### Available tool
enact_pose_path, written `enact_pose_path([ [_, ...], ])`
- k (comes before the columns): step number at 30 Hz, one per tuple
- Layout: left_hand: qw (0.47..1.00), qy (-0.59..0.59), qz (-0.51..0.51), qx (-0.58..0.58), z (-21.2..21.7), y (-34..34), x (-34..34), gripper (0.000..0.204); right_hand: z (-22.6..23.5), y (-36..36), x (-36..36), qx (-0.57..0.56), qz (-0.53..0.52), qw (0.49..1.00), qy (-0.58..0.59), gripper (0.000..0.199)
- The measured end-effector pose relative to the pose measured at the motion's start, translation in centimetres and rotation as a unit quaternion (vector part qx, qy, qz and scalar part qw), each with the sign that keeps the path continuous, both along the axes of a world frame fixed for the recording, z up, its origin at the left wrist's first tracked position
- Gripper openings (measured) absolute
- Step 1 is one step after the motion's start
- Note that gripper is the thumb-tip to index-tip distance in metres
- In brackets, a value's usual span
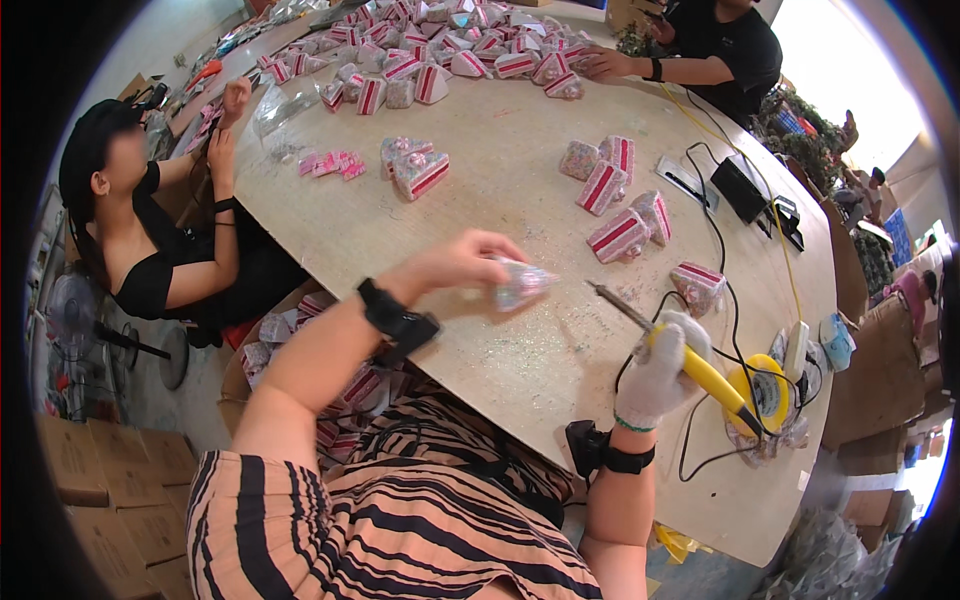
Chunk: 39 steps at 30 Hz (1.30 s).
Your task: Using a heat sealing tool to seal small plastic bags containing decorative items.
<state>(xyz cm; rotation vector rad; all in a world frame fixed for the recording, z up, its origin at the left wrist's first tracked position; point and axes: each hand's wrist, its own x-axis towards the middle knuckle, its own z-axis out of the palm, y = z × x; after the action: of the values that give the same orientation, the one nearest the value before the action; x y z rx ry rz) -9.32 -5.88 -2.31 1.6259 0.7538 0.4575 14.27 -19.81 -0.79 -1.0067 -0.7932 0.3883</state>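
My left hand [455,262] is closed on a glittery cake-slice ornament [524,287], held just over the table with its point toward the right. A white glove covers my right hand [652,385], which grips a soldering iron [708,380] by its yellow handle. The iron's metal tip points up and left, a short way from the ornament and apart from it. Beyond my right hand lies a single pink-and-white cake slice [698,287]. Silvery glitter is scattered over the table [480,355] beneath both hands.
Several more slices [602,188] stand farther off, with a large pile [430,60] at the back. Small pink pieces [332,164] lie left. Black cables [725,270], a yellow spool [758,393] and a black stand [740,190] sit right. Co-workers [150,220] sit left and back right.
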Motion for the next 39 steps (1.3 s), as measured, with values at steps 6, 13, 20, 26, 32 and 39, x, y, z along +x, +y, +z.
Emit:
enact_pose_path([
  [6, 0.944, 0.308, -0.052, -0.105, 7.2, -2.1, -13.8, 0.033, 0.7, 0.6, 1.3, 0.041, -0.123, 0.991, 0.031, 0.016],
  [13, 0.892, 0.278, -0.038, 0.353, 5.2, 2.2, -3.1, 0.049, 0.4, 0.6, 2.0, 0.087, -0.189, 0.978, -0.009, 0.020],
  [20, 0.877, 0.185, 0.078, 0.437, -0.4, 4.8, 14.0, 0.064, 0.0, 1.5, 2.3, 0.080, -0.195, 0.978, -0.012, 0.018],
  [26, 0.942, 0.143, 0.102, 0.286, -1.5, 5.6, 16.6, 0.040, -0.1, 1.6, 3.1, 0.021, -0.154, 0.988, -0.025, 0.017],
  [32, 0.998, 0.028, 0.050, -0.025, -1.2, 2.8, 11.5, 0.035, -1.6, 2.0, 2.5, 0.045, -0.114, 0.992, -0.043, 0.014],
  [39, 0.994, 0.009, 0.074, -0.077, -0.2, 1.1, 10.3, 0.051, -1.9, 1.5, 1.9, 0.000, -0.072, 0.992, -0.102, 0.011],
])
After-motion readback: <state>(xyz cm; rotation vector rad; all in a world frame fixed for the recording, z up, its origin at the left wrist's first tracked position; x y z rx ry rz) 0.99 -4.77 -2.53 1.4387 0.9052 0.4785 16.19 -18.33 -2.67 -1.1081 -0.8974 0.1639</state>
